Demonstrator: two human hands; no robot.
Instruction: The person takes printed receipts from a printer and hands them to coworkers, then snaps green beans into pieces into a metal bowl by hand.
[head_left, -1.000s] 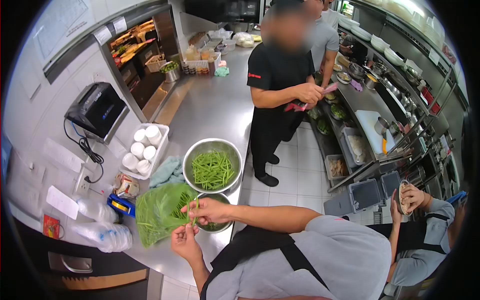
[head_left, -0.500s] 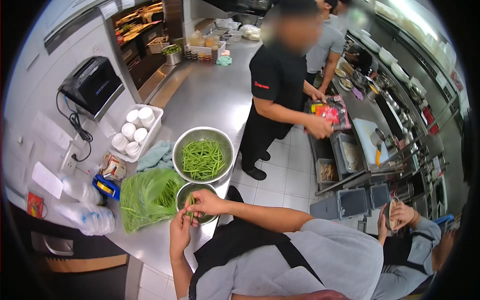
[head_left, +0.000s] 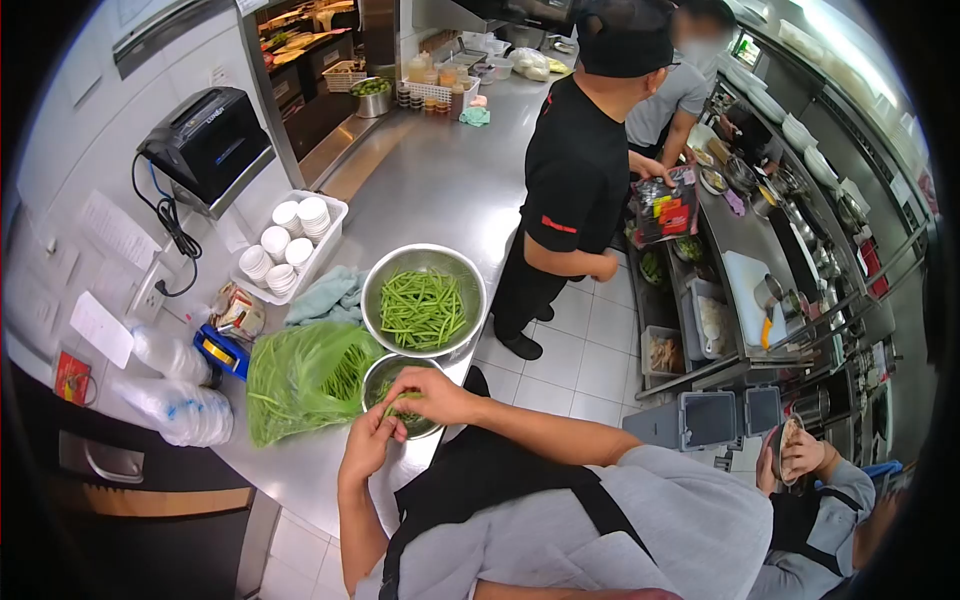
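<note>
My left hand (head_left: 368, 443) and my right hand (head_left: 430, 394) meet over a small metal bowl (head_left: 378, 380), fingers pinched around green beans (head_left: 403, 404). The hands hide much of this bowl's inside. Just beyond it stands a large metal bowl (head_left: 472, 280) holding a heap of cut green beans (head_left: 422, 308). Beside the small bowl, on the left, lies a green plastic bag (head_left: 285, 375) with long beans (head_left: 347, 368) showing at its opening.
On the steel counter (head_left: 430, 165) are a tray of white cups (head_left: 290, 245), a teal cloth (head_left: 325, 298), a blue tape dispenser (head_left: 220, 350) and wrapped plastic lids (head_left: 180, 410). A co-worker in black (head_left: 580, 170) stands beyond the counter edge; another person (head_left: 815, 510) holds a bowl at right.
The view has shifted slightly. My hands stay together over the small bowl, with the beans turned a little. The co-worker in black has turned away and lowered one hand from the package.
</note>
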